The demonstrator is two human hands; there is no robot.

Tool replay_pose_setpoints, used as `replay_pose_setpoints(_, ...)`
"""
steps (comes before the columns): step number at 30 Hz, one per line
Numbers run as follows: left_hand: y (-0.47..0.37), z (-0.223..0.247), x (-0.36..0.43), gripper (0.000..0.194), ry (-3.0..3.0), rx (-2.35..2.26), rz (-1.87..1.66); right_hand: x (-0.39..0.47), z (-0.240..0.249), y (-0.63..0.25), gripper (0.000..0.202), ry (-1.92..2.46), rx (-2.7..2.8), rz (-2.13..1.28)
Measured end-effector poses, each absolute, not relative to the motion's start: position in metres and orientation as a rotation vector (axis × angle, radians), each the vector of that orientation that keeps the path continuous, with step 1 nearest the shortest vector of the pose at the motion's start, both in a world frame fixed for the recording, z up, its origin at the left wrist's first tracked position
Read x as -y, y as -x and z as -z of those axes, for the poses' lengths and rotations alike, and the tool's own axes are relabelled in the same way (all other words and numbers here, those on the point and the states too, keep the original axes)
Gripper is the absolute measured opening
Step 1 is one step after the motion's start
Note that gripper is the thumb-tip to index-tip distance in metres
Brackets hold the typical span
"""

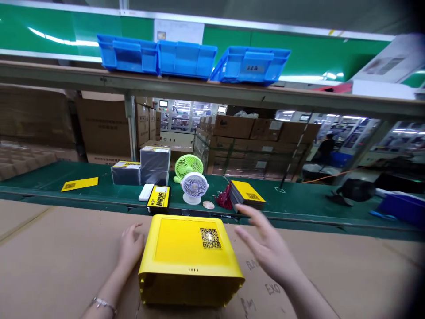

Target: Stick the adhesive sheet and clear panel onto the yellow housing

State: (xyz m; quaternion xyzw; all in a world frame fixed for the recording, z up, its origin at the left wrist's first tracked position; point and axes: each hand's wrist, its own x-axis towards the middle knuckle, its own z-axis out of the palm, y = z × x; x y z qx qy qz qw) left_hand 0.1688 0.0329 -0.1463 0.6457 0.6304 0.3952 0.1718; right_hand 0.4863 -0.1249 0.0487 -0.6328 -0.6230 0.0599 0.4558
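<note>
Between your two hands, on the brown cardboard (66, 252) at the near side, sits the yellow housing (189, 259), its open, hollow end facing you and a QR code (210, 238) on the right part of its top face. Your left hand (131, 246) is just beside the housing's left wall, its fingers loosely bent and partly open with nothing in them; whether they brush the wall you cannot tell from this view. Your right hand (267, 248) is to the right of the housing, its fingers spread wide, the thumb well clear of them, and it has hold of nothing. A bracelet (103, 305) circles your left wrist. Handwriting marks the cardboard to the right of the housing. Beyond the housing, on the green desk (305, 201), you have a white fan (194, 185) standing in front of a green fan (188, 166). Left of them are a black and yellow box (159, 198), a small white item (146, 192), grey boxes (155, 166) and, farther left, a flat yellow card (79, 184). Right of the fans lie a round disc (208, 204), a dark red bundle (225, 197) and a yellow-topped stack (247, 192). Three blue bins (187, 58) line the shelf (199, 91) above.
</note>
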Motion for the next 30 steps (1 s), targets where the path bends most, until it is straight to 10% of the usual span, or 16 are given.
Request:
replay_pose_setpoints(8,-0.200,0.104,-0.116,0.068,-2.231,-1.577,-1.006,0.063,-0.002,-0.481,0.047,1.385,1.351,-1.263)
replay_pose_setpoints(19,-0.162,0.105,-0.103,0.034,-2.153,-1.538,-1.141,0.052,0.011,-0.475,0.028,1.399,1.277,-1.087)
replay_pose_setpoints(25,-0.133,0.018,-0.068,0.039,-1.348,-1.273,-1.879,0.046,0.016,-0.476,0.029,1.416,1.278,-1.018)
replay_pose_setpoints(30,-0.141,-0.046,-0.001,0.053,-1.122,-0.803,-1.694,0.050,0.010,-0.473,0.034,1.626,1.304,-0.683)
